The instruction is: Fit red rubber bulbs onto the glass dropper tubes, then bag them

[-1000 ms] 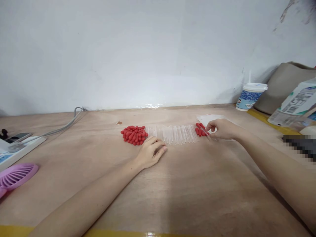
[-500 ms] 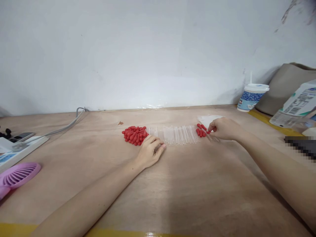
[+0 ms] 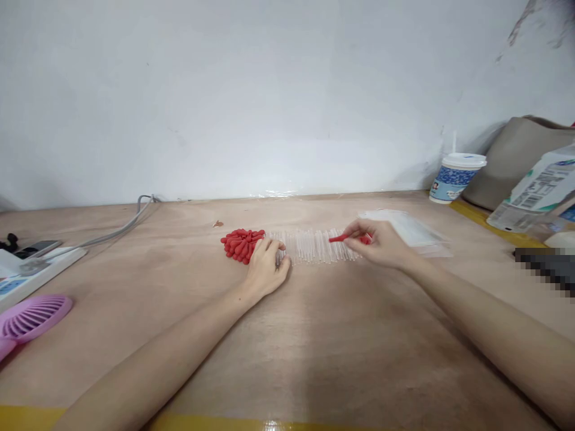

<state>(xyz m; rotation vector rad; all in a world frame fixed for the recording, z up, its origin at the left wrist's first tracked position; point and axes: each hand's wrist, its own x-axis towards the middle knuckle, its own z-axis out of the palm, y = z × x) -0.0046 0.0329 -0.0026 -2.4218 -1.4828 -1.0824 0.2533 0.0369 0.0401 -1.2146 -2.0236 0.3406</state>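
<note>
My left hand (image 3: 266,267) rests on the table with bent fingers. A gap shows between its thumb and forefinger, over the left end of a row of thin clear tubes (image 3: 309,246). Just left of its fingers lies a heap of red rubber bulbs (image 3: 240,245), partly covered by the hand. My right hand (image 3: 377,242) pinches a red rubber bulb (image 3: 338,238) between thumb and forefinger, above the right end of the tubes. More red shows beneath its palm, mostly hidden.
Flat clear plastic bags (image 3: 417,233) lie behind my right forearm. Farther right stand a lidded paper cup (image 3: 457,178), a grey bin (image 3: 507,161) and a plastic package (image 3: 530,194). At the left are a power strip (image 3: 49,272) with its cable and a pink fan (image 3: 33,317).
My right hand has moved left from the small group of bulbs to the tubes, with a red bulb in its fingers. My left hand has shifted slightly left, its thumb and forefinger now farther apart.
</note>
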